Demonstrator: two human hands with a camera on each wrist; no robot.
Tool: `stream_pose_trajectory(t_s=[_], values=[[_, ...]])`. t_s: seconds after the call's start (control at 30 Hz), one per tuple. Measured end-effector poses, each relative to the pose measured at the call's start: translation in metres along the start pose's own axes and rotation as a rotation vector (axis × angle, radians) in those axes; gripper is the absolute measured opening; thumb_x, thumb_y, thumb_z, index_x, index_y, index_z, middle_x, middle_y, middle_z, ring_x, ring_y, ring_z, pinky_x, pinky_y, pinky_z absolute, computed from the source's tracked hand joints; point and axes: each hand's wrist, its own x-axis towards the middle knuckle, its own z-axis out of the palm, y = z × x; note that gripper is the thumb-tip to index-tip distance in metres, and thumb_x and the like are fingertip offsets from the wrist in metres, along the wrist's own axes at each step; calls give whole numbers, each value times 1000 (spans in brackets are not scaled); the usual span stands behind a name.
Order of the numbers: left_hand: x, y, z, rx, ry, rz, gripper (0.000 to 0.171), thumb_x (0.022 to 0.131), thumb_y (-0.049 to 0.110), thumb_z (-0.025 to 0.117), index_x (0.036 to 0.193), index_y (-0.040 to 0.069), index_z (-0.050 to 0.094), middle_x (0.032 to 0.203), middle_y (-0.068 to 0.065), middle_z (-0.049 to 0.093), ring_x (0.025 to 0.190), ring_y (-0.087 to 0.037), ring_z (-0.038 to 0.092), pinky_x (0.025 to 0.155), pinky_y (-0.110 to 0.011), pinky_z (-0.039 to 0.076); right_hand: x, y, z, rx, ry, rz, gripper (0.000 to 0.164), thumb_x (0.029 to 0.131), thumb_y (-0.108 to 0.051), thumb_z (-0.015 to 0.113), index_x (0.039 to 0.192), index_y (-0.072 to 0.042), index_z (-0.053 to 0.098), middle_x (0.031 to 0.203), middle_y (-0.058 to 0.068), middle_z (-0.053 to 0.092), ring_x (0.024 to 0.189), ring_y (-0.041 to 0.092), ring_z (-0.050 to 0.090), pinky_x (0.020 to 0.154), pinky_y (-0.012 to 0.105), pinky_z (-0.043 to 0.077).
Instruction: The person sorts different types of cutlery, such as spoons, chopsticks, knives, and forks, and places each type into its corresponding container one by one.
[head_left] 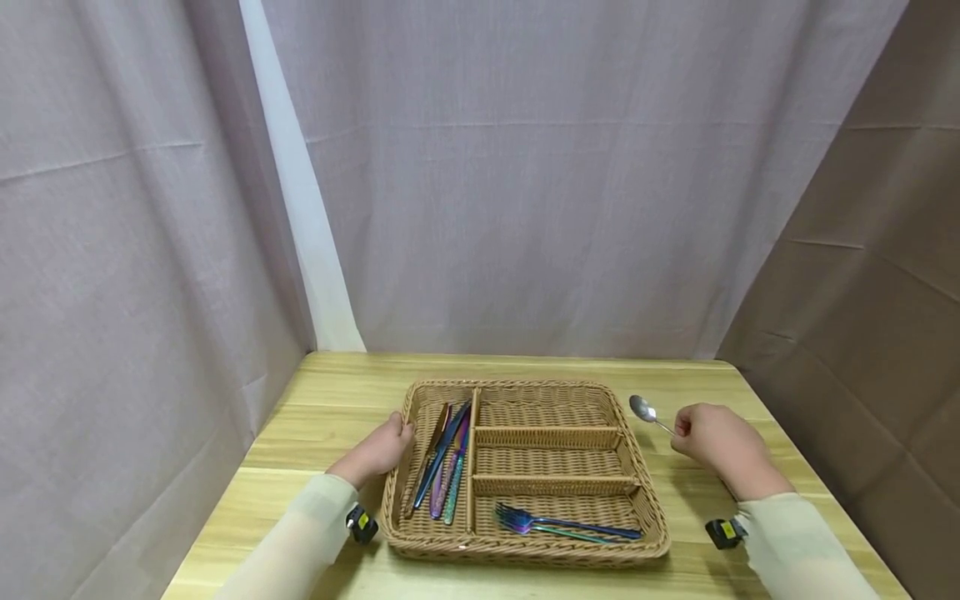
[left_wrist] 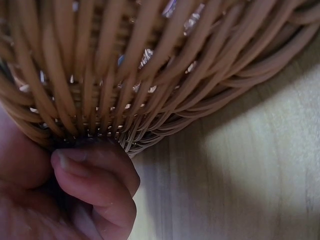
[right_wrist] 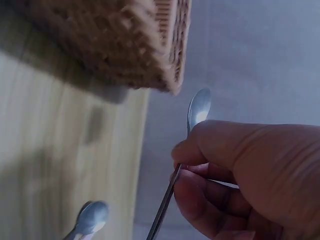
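Note:
A rectangular wicker cutlery basket [head_left: 647, 467] stands on the table. My left hand [head_left: 378, 450] grips its left side; the left wrist view shows curled fingers [left_wrist: 100, 175] against the woven wall [left_wrist: 95, 85]. To the right of the basket, my right hand [head_left: 723, 442] pinches a silver spoon [head_left: 642, 408] by its handle, raised above the table, bowl pointing away to the back left. Another spoon [right_wrist: 93, 217] lies on the table in the right wrist view. Several knives [head_left: 442, 467] lie in the left compartment, and forks [head_left: 555, 525] in the front right one.
Wicker dividers [head_left: 547, 434] split the basket's right part into three compartments. The wooden table [head_left: 315, 408] reaches back to grey curtains [head_left: 487, 233], with more cloth at both sides.

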Motion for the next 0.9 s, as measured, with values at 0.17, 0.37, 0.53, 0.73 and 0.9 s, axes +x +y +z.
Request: stream_pose_trajectory(t_s=[0.17,0.37,0.53,0.73,0.9], values=[[1,-2,0,0,-2,3,41,119,19,38,144,-13,42,135,-35,58,123,-42,63,104,-57,57,4,-17,-6,-13,-17,-27,20,82,-10,66,71,-23,55,66,-6,49,61,17,45,55,35,34],[2,-4,0,49,12,14,40,119,19,38,141,-13,44,133,-35,60,125,-42,62,109,-60,52,9,-38,-9,-34,-31,-87,23,83,-11,71,70,-24,56,66,-7,50,62,16,46,55,36,36],[3,-4,1,45,11,14,38,119,19,38,140,-13,44,129,-33,60,118,-39,63,105,-58,55,13,-60,-6,-40,-57,-143,27,82,-13,78,70,-24,57,67,-8,52,62,15,47,55,37,39],[4,-4,1,33,8,16,36,119,20,38,137,-11,45,126,-31,61,117,-38,63,105,-58,55,21,-90,0,-62,-90,-213,24,82,-7,76,72,-24,62,70,-9,57,62,13,49,55,36,42],[3,-4,1,29,8,11,36,119,20,38,137,-11,45,127,-31,60,119,-40,63,107,-59,54,27,-112,12,-78,-93,-269,34,83,-2,73,67,-24,53,65,-9,46,59,11,40,54,32,33]])
